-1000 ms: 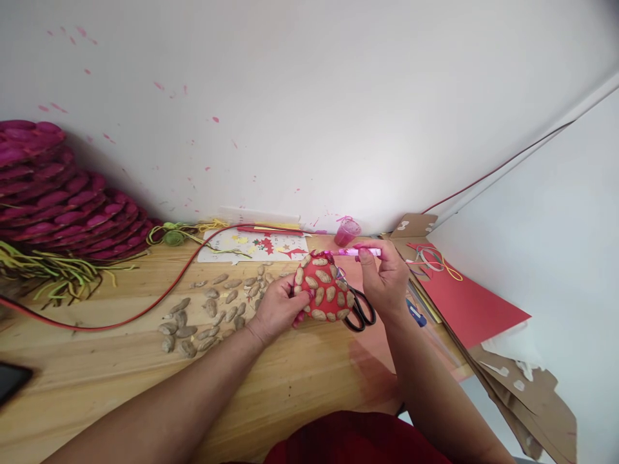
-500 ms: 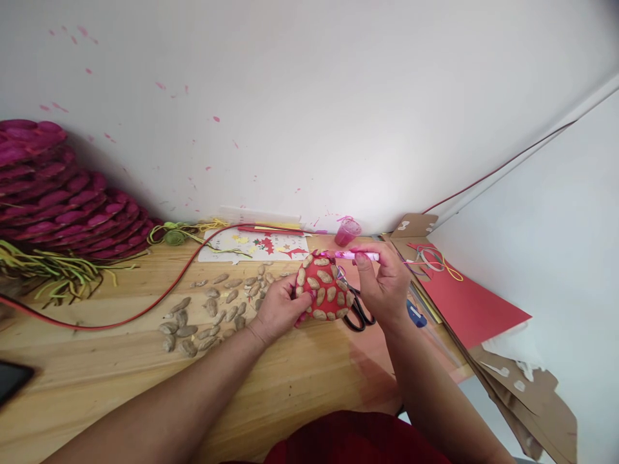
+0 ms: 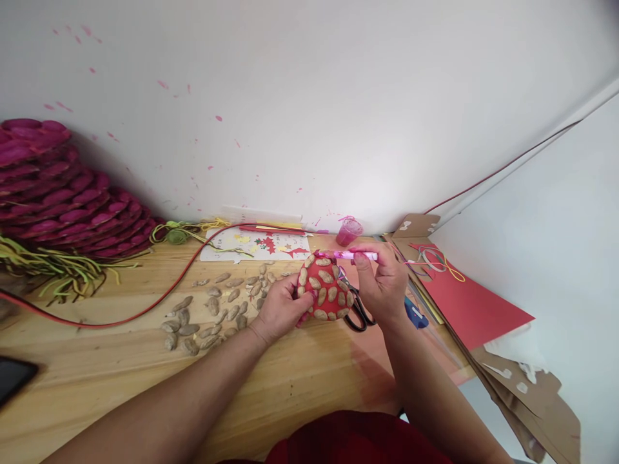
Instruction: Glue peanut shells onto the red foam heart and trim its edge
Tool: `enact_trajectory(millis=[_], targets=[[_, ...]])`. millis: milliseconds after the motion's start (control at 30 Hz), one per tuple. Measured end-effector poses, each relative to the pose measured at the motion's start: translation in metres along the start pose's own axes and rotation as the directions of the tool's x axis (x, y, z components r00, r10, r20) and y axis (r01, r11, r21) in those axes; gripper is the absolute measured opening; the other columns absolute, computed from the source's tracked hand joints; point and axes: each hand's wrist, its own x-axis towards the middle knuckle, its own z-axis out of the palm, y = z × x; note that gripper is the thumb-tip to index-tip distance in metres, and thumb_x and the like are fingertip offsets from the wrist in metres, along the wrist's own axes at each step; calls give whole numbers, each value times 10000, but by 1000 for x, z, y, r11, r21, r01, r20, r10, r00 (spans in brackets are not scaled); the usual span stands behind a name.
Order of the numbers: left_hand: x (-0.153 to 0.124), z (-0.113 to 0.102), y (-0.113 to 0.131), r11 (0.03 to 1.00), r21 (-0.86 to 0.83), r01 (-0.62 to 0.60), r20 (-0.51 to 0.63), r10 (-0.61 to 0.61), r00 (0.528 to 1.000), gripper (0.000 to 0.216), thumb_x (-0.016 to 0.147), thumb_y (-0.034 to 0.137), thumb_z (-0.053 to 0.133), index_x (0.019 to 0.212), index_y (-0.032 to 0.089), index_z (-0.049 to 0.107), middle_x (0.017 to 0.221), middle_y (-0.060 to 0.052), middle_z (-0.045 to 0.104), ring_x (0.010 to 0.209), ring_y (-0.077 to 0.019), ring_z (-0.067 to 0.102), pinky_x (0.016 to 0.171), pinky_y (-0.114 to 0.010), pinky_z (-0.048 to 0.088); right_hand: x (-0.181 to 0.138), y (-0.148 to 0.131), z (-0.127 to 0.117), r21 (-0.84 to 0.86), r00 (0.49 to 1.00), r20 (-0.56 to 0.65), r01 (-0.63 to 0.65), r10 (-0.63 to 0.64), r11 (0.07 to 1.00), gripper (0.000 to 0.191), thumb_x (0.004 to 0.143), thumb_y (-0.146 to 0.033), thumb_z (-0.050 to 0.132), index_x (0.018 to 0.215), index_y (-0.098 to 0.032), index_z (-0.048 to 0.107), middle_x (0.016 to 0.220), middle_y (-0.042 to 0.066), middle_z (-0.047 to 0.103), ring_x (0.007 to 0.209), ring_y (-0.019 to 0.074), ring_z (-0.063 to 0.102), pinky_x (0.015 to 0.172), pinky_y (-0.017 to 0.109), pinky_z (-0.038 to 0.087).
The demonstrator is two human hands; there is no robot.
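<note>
Two-handed hold near the center of the frame: grips the lower left edge of a red domed piece (image 3: pixel 327 288) with the left hand (image 3: pixel 280 303), thumb on the near face, other fingers mostly hidden behind. Lies to the upper right of that hand, directly against the fingers, raised above the counter (image 3: pixel 294 390). Pinches a slender white-handled tool (image 3: pixel 365 256) in the right hand (image 3: pixel 384 280), just right of the piece; points left, nearly level, with a pink-smeared end over the piece's upper rim. Cannot tell contact from mere overlap there.

Looks smooth and matte between spaced rows of tan, ridged, oblong peanut shells across the dome. More loose peanuts (image 3: pixel 213 306), dry and dusty brown, scattered left of the left hand on pale, grained wood. Right beside the piece, scissors (image 3: pixel 356 317) with black looped handles. Beyond, toward the wall (image 3: pixel 309 116), a translucent plastic cup (image 3: pixel 349 233), stained pink. At upper left, a bulging, layered magenta stack (image 3: pixel 72 193), with stringy green and yellow yarn (image 3: pixel 62 270) below. At right, flat red paper (image 3: pixel 471 299) and torn brown cardboard (image 3: pixel 532 399).
</note>
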Motion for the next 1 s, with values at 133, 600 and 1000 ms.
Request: enact_trajectory(millis=[133, 600, 1000], targets=[[0, 0, 0, 1000, -2, 5, -5, -5, 1000, 261, 723, 408, 707, 733, 200, 550, 462, 83, 493, 349, -76, 423, 333, -175, 346, 1, 1, -2, -15, 1000, -19, 9, -9, 1000, 103, 973, -253, 591, 977, -240, 694, 881, 32, 733, 849, 219, 679, 797, 382, 514], [0, 2, 2, 1000, -21, 15, -7, -16, 1000, 295, 713, 431, 732, 723, 199, 550, 450, 84, 485, 348, -72, 413, 333, -171, 344, 1, 0, -2, 7, 1000, -5, 17, -17, 1000, 101, 974, -241, 593, 984, -241, 694, 874, 25, 723, 839, 210, 670, 784, 369, 507], [0, 1, 1, 1000, -6, 2, 1, -2, 1000, 284, 714, 419, 731, 716, 200, 551, 449, 82, 493, 345, -70, 412, 349, -173, 348, 1, 2, -1, 48, 998, -32, -45, 46, 998, 113, 983, -289, 594, 993, -243, 697, 906, 33, 731, 846, 217, 683, 803, 385, 519]])
